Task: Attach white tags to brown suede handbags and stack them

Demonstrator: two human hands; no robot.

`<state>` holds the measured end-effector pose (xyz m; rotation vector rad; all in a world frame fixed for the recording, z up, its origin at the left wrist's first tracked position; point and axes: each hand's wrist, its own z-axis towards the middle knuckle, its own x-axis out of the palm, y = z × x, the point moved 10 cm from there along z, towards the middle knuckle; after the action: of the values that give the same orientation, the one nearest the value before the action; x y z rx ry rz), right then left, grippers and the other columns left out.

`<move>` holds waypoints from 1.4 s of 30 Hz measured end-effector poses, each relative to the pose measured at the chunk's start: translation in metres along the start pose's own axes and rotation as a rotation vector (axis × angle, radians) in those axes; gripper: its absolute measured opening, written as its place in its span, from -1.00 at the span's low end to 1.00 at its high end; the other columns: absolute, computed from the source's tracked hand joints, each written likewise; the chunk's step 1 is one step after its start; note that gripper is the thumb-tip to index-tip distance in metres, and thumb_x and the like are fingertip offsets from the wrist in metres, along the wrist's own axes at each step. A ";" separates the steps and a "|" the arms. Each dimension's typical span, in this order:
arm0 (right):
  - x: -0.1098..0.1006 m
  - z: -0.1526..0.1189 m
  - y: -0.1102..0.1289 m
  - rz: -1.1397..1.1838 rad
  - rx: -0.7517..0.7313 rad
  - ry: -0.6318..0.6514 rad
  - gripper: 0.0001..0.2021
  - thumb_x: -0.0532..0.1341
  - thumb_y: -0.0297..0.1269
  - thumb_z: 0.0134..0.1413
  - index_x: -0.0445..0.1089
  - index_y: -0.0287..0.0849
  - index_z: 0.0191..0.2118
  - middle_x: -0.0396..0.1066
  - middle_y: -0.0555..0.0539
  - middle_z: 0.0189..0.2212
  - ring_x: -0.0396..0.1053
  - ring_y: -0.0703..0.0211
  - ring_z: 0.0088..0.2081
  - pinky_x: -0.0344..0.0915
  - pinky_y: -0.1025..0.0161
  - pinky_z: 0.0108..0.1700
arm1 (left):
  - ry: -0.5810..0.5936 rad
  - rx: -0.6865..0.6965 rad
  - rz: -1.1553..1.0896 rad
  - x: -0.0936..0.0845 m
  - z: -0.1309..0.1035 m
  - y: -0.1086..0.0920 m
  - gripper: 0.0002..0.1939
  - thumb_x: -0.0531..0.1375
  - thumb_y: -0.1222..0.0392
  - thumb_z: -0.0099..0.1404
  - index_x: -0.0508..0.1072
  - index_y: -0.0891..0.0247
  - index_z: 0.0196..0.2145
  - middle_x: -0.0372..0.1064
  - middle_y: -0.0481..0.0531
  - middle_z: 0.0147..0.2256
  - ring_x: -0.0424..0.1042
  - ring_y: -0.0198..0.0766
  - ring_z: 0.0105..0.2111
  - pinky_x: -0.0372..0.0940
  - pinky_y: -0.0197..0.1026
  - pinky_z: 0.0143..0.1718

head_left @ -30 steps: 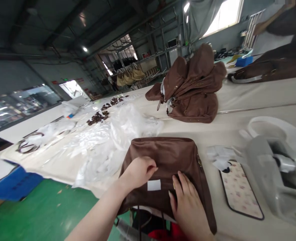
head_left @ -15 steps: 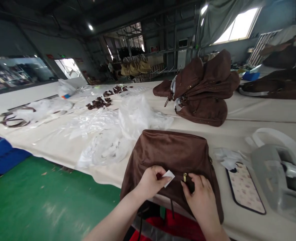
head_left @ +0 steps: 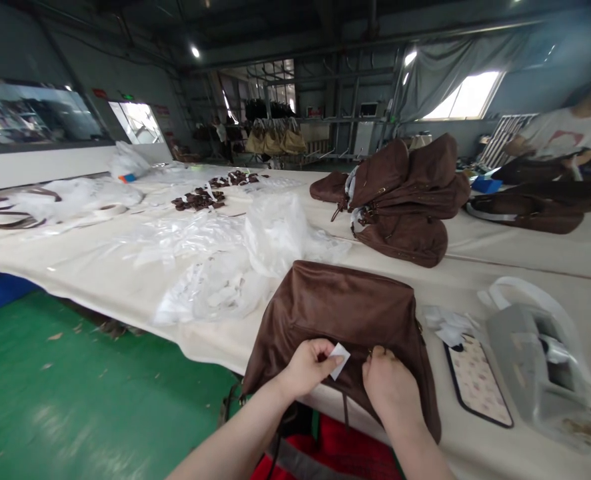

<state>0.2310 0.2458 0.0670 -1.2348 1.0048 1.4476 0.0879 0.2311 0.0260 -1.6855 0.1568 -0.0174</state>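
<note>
Two hands, both on the near half of your brown bag, which lies flat at the table edge, dead ahead of you. Left hand, at the bag's 7 o'clock: thumb and fingers pinched narrow on a white slip. Can't make out whether the slip is loose or attached. Right hand, at 5 o'clock: fingers bunched narrow at a brass-coloured zipper pull; they cover most of it, so a real grip on it can't be confirmed.

Risks, quick: pinch too hard and the slip likely creases or tears; pinch too lightly and it could drop. Tug the pull at a slant and the soft fabric, slack around it, may bunch and jam the zipper. The bag's 8 o'clock corner seems to overhang the table, so a pull toward you could drag it off.

Further out: phone at 4 o'clock and grey tape dispenser at 3, where a wide right elbow might knock the phone. Clear plastic bags at 11, near enough to catch on the bag if it shifts. Brown bag pile at 1, well apart, low risk.
</note>
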 end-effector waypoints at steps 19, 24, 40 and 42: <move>0.023 -0.011 -0.020 0.884 -0.036 -0.031 -0.74 0.00 -0.14 0.21 0.35 -0.09 -0.36 0.49 -0.05 -0.42 0.44 0.10 -0.40 0.24 0.22 -0.30 | -0.303 0.041 0.493 0.020 -0.010 -0.031 -0.88 0.13 0.27 0.14 0.49 0.25 -0.45 0.47 -0.05 -0.45 0.41 -0.29 -0.43 0.24 -0.32 -0.38; 0.025 -0.012 -0.018 0.917 -0.037 0.011 -0.75 0.03 -0.12 0.19 0.38 -0.10 -0.33 0.50 -0.06 -0.39 0.42 0.11 -0.41 0.24 0.22 -0.28 | -0.386 0.104 0.525 0.029 -0.010 -0.032 -0.85 0.12 0.32 0.14 0.50 0.23 -0.43 0.51 -0.02 -0.39 0.46 -0.27 -0.37 0.29 -0.30 -0.29; 0.029 -0.011 -0.013 0.876 -0.051 0.052 -0.78 0.04 -0.20 0.13 0.42 -0.07 -0.32 0.52 -0.01 -0.35 0.45 0.13 -0.36 0.27 0.23 -0.24 | -0.278 0.112 0.524 0.031 -0.007 -0.036 -0.71 0.02 0.28 0.25 0.51 0.26 -0.49 0.42 -0.03 -0.52 0.37 -0.30 -0.49 0.18 -0.31 -0.43; 0.030 -0.011 -0.013 0.879 -0.059 0.061 -0.79 0.04 -0.20 0.13 0.42 -0.07 -0.33 0.52 0.00 -0.36 0.45 0.12 -0.35 0.28 0.23 -0.23 | -0.274 0.098 0.465 0.030 -0.005 -0.032 -0.74 0.07 0.23 0.24 0.51 0.26 -0.50 0.42 -0.03 -0.53 0.37 -0.29 -0.49 0.18 -0.31 -0.43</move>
<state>0.2451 0.2426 0.0361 -0.8974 1.6756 2.1079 0.1198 0.2260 0.0555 -1.5030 0.3318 0.5423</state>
